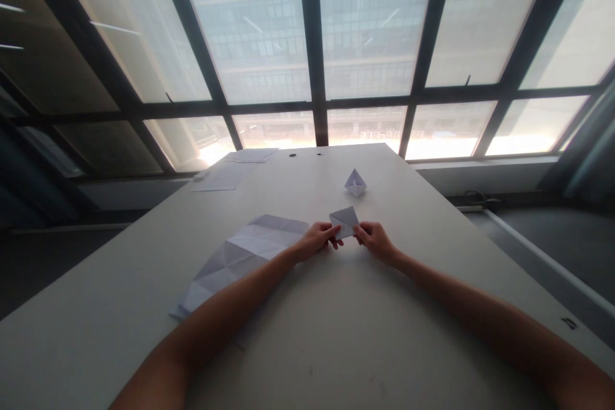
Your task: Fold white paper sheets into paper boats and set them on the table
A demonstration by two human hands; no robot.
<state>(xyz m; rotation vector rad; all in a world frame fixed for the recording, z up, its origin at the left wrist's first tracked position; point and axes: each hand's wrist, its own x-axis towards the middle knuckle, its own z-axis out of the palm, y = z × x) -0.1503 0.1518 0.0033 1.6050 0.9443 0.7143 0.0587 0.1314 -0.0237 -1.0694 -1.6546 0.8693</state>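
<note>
Both my hands meet near the middle of a white table [336,333]. Between them is a small folded white paper piece [344,220], diamond-like in shape. My left hand [318,240] pinches its left edge with closed fingers. My right hand [375,240] pinches its right corner, fingers also closed. A finished folded paper boat [355,183] sits on the table farther back, apart from my hands. A large creased sheet of white paper [243,257] lies flat under and beside my left forearm.
More flat paper sheets [235,170] lie at the table's far left corner. Two small dark spots [293,155] mark the far edge. Large windows with dark frames fill the background. A low ledge [528,250] runs along the right.
</note>
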